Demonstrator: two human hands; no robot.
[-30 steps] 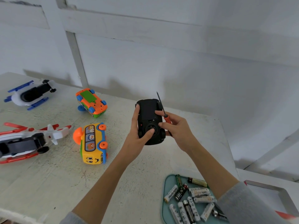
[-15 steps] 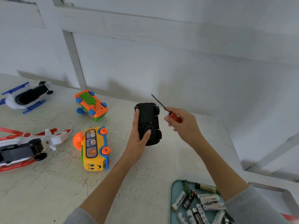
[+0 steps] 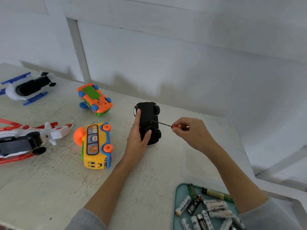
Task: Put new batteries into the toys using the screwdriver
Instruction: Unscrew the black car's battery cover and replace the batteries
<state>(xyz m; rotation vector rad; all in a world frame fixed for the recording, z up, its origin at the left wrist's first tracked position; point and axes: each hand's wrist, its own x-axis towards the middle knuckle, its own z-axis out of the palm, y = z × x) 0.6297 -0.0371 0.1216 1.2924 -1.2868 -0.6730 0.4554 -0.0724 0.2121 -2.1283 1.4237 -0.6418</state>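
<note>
Since half a second earlier: the black toy car (image 3: 147, 117) had come down from its raised tilt to lie underside-up on the table (image 3: 49, 188), and the screwdriver (image 3: 172, 125) had swung from pointing up and left to lying almost level, tip on the car's underside.

Room and edges: a bare stretch of white, crackled tabletop lay in front of the toys, between the forearms and left of them. The table's far edge met the white panelled wall; its right edge ran just beyond the right hand.

Left to right:
- White helicopter with blue skids (image 3: 26, 87), far left, plastic.
- White helicopter with red skids (image 3: 25, 141), left edge, black underside showing.
- Orange car (image 3: 94, 100), underside up, green hatch, blue wheels.
- Yellow bus (image 3: 96, 145), on its side, orange wheels, rounded plastic.
- Left hand (image 3: 137, 143): holding the black car, forefinger straight along its left flank, thumb pressed on its round centre boss.
- Right hand (image 3: 194, 133): fingers curled, pinching the screwdriver's red handle; thin dark metal shaft.
- Teal tray (image 3: 177, 191), near right, rounded corner, holding loose cylindrical batteries (image 3: 216, 206).
</note>
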